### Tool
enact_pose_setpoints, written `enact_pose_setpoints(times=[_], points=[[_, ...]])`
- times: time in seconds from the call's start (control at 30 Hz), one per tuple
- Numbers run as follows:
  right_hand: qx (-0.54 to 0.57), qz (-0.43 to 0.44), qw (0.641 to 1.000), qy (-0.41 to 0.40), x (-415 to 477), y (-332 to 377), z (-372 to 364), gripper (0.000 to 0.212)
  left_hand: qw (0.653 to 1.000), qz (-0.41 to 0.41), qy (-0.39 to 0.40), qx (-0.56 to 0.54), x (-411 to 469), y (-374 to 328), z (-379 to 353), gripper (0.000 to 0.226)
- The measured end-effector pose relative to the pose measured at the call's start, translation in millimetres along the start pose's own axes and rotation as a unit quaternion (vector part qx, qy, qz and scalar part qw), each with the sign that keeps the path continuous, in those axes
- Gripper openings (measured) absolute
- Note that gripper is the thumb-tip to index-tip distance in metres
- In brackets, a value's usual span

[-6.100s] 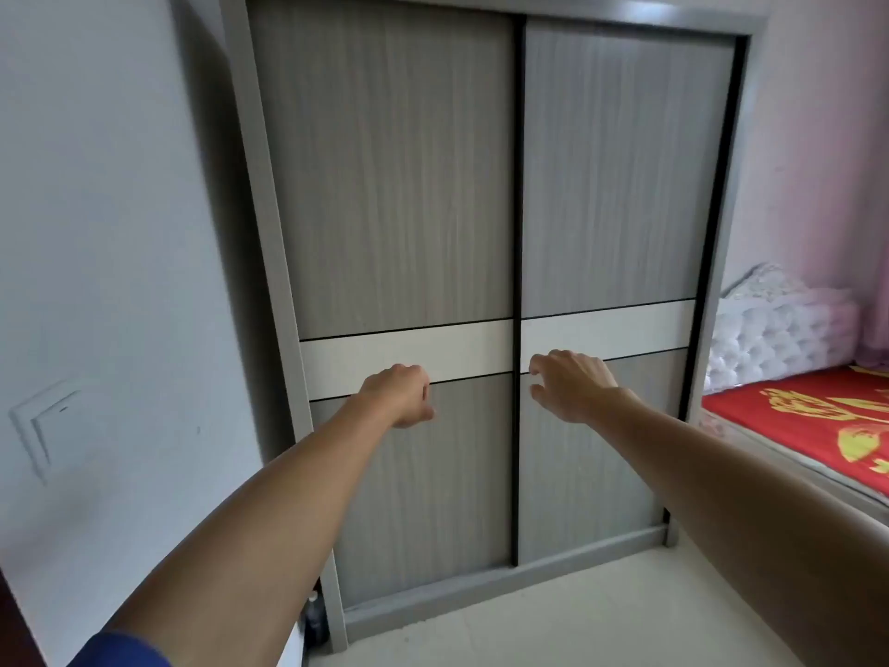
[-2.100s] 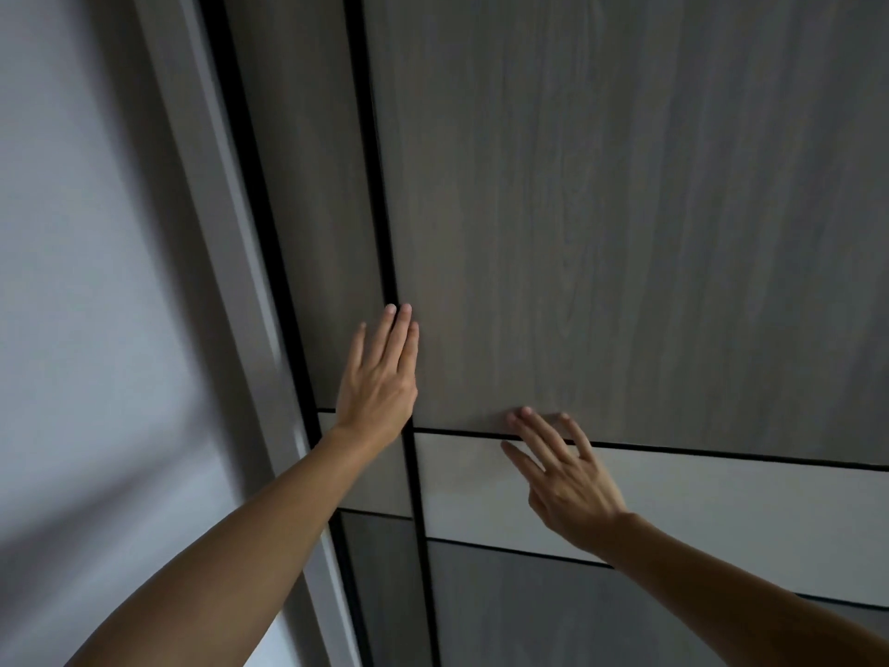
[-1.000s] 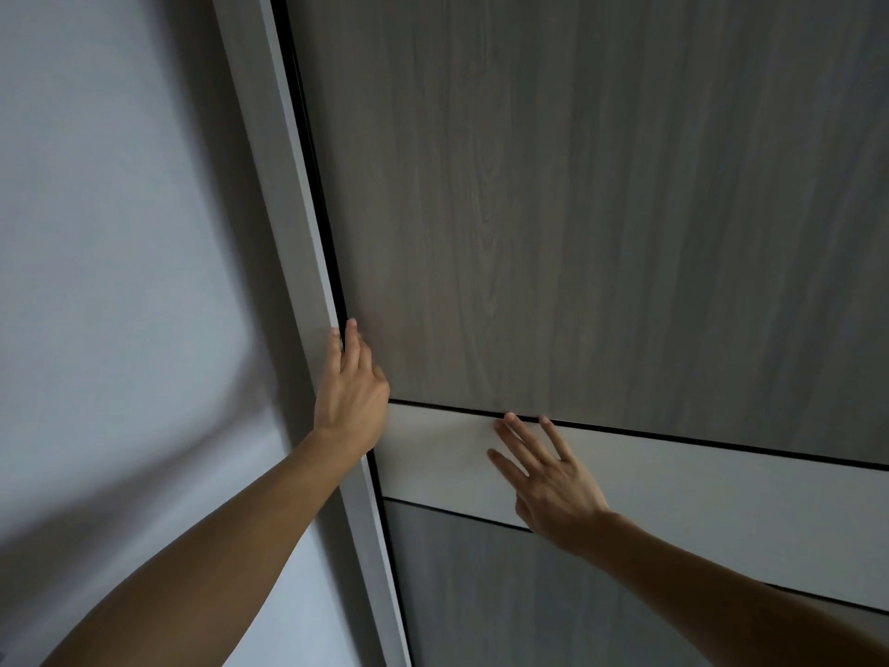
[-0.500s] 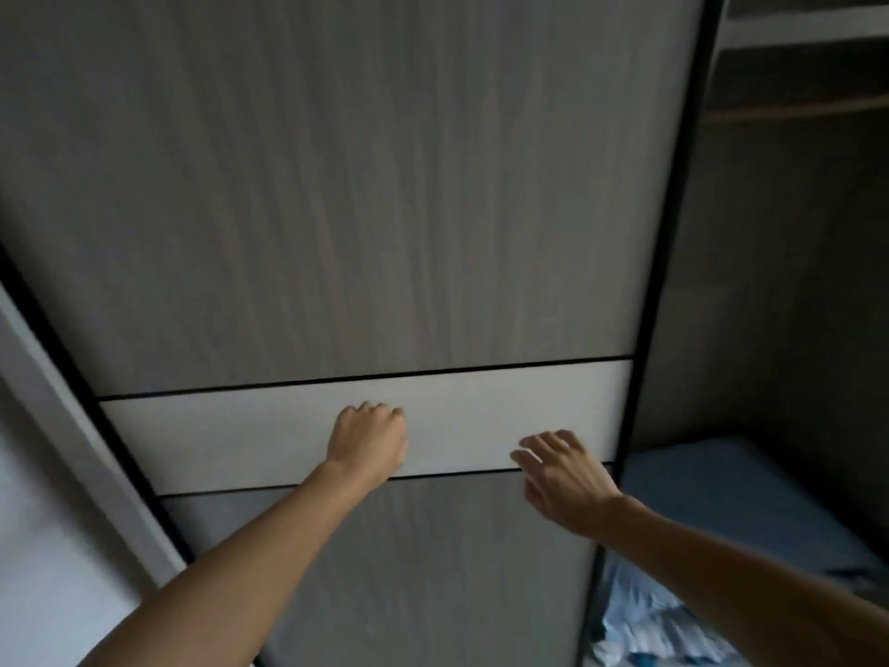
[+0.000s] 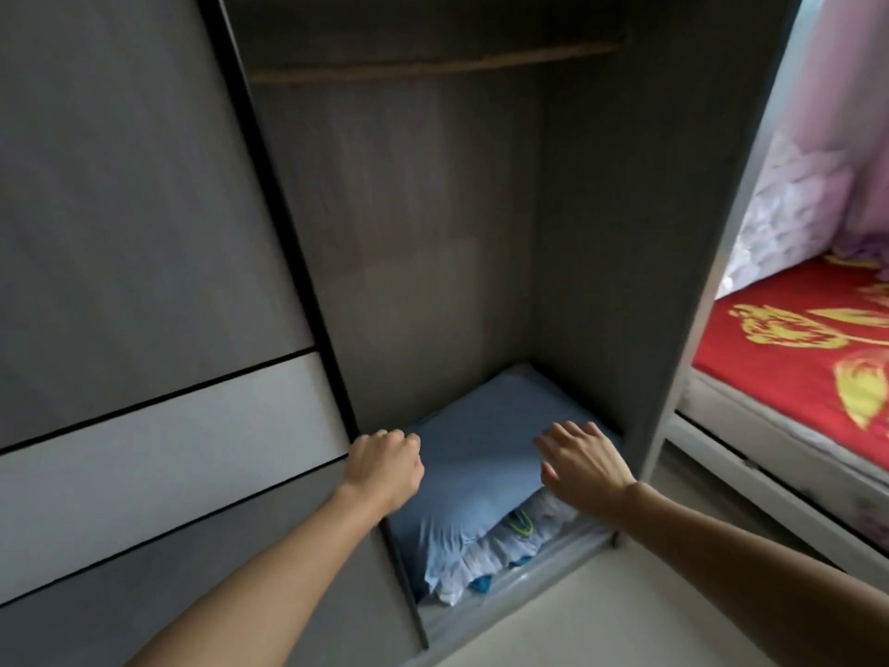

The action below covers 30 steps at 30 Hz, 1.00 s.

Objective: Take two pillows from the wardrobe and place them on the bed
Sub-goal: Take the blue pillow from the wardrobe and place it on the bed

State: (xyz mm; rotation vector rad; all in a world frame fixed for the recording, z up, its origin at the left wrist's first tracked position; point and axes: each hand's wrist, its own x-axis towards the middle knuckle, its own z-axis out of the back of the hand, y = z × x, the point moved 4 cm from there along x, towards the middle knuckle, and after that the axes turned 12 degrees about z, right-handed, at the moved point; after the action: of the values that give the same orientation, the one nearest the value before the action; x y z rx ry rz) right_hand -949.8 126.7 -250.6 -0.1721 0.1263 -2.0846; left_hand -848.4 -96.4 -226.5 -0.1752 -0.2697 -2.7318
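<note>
So your wardrobe (image 5: 601,233) was open on the right half, with the sliding door (image 5: 144,281) sitting over to the left and covering the other side. Down on the wardrobe floor there was a blue pillow (image 5: 471,464) lying flat, and it was stacked on top of a second pillow (image 5: 500,546), a paler one with a frilly edge and some blue and yellow print poking out at the front. Both were inside the open compartment, tucked toward the bottom front.

Your left hand (image 5: 385,466) was curled into a loose fist right at the edge of the sliding door, next to the blue pillow's left side. It wasn't wrapped around anything I could see, just fingers folded in. Whether the knuckles touched the door edge, I couldn't tell from this angle.

Your right hand (image 5: 584,462) was out flat with the fingers spread apart, palm down, over the right part of the blue pillow. It looked to be hovering rather than gripping, though I couldn't say for sure if the fingertips touched the fabric.

Up top inside there was a wooden rail (image 5: 433,65) running across. Off to the right of the wardrobe you had the bed (image 5: 793,339), red cover with yellow patterns, and a white tufted headboard (image 5: 789,209) behind it.
</note>
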Motion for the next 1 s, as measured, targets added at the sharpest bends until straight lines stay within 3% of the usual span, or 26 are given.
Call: enact_pose_setpoints(times=[0.27, 0.57, 0.77, 1.0], points=[[0.016, -0.056, 0.997, 0.047, 20.2, -93.8, -63.6, 0.036, 0.997, -0.028, 0.057, -0.037, 95.7, -69.6, -79.4, 0.021], [0.039, -0.069, 0.993, 0.093, 119.1, -167.7, -140.3, 0.037, 0.98, 0.025, 0.175, -0.086, 206.5, -83.0, -181.6, 0.02], [0.077, -0.03, 0.986, 0.147, 175.1, -174.7, -201.1, 0.04, 0.958, 0.075, 0.259, -0.093, 228.8, -61.7, -232.9, 0.023], [0.111, 0.046, 0.969, 0.216, 235.8, -176.0, -287.9, 0.039, 0.94, 0.151, 0.294, -0.087, 237.3, -51.7, -292.0, 0.021]])
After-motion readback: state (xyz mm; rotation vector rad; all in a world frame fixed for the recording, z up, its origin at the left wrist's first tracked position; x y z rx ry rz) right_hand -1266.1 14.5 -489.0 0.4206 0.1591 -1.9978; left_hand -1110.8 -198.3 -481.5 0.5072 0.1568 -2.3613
